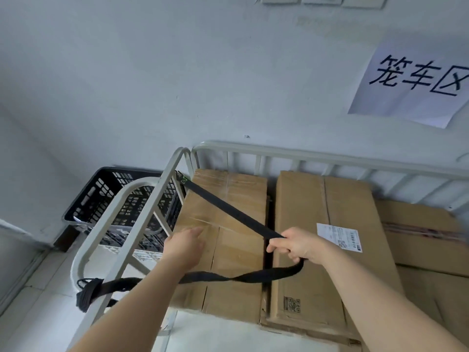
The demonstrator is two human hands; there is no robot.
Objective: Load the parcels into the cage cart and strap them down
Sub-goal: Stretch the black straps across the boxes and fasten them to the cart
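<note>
Several brown cardboard parcels lie in the white metal cage cart: a left parcel, a middle parcel with a white label, and a lower right parcel. A black strap runs from the cart's far left rail across the left parcel into my right hand, which grips it. From that hand the strap loops back left, twisted, to a knot on the near left rail. My left hand rests flat on the left parcel, fingers together, holding nothing.
A black plastic crate stands on the floor left of the cart, against the white wall. A paper sign with black characters hangs on the wall above the cart. The cart's left rail runs between the crate and the parcels.
</note>
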